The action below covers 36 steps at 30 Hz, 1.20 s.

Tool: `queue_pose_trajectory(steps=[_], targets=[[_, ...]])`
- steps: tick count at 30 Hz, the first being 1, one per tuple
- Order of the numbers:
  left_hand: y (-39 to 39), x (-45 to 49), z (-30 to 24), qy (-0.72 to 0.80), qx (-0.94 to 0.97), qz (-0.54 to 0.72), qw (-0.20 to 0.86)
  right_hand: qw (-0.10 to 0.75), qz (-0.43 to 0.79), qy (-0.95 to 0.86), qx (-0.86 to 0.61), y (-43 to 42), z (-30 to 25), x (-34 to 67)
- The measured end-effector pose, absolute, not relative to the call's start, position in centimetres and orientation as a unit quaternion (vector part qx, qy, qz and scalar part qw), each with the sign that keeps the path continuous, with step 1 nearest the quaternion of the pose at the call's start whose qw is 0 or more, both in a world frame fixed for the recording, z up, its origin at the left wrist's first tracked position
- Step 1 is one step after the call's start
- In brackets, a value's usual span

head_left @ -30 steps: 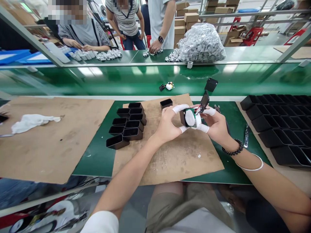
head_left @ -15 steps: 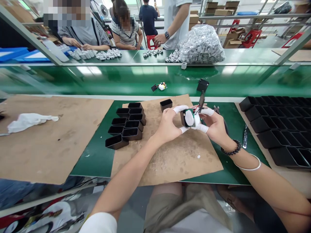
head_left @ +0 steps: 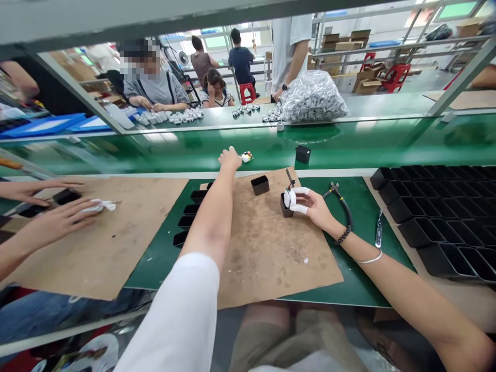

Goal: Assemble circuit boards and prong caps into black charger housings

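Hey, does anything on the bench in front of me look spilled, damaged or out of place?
Two oddities: the brown cardboard lies askew on the green bench, its surface smudged dark, and a loose white scrap sits on it, nearer you than your right hand. The scrap looks like stray litter, though it's too small to identify.

open room toward near edge of cardboard sheet (head_left: pixel 267 268), left arm (head_left: pixel 211 219) across left edge, black cup (head_left: pixel 260 185) near far edge, right hand (head_left: pixel 314 207) with casing (head_left: pixel 285 207) by right edge, pliers (head_left: pixel 344 204) just beyond
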<state>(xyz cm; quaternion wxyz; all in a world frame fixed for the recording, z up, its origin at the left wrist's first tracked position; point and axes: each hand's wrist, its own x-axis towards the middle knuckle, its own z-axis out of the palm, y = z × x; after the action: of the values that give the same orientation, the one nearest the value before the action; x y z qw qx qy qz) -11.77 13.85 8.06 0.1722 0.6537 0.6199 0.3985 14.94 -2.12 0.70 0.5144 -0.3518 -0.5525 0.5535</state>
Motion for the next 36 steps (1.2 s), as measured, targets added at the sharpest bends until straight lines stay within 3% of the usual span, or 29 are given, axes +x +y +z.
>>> queue_pose_trajectory(steps=[5, 15, 19, 22, 25, 30, 36], targets=[[12.7, -12.0, 6.9, 0.689, 0.639, 0.316, 0.131, 0.509, 0.569, -0.548, -0.341, -2.0, 0.7, 14.8], [6.6, -11.3, 14.1, 0.755, 0.638, 0.131, 0.075, 0.574, 0.622, -0.433, -0.311, -1.5, 1.3, 15.1], [0.8, -8.5, 12.5, 0.679, 0.707, 0.189, 0.057, 0.582, 0.671, -0.372, -0.270, -1.9, 2.7, 15.5], [-2.4, -5.2, 9.9, 0.505, 0.766, 0.300, 0.262, 0.594, 0.654, -0.392, -0.257, -2.6, 4.0, 15.5], [-3.6, -2.7, 7.8, 0.440, 0.748, 0.358, 0.344, 0.597, 0.612, -0.447, -0.262, -3.2, 4.9, 15.3], [-3.3, -1.6, 5.6, 0.428, 0.730, 0.403, 0.348, 0.604, 0.570, -0.475, -0.290, -3.0, 4.9, 15.4], [-3.9, -2.7, 3.1, 0.468, 0.725, 0.394, 0.315, 0.595, 0.605, -0.443, -0.290, -1.8, 3.5, 16.0]])
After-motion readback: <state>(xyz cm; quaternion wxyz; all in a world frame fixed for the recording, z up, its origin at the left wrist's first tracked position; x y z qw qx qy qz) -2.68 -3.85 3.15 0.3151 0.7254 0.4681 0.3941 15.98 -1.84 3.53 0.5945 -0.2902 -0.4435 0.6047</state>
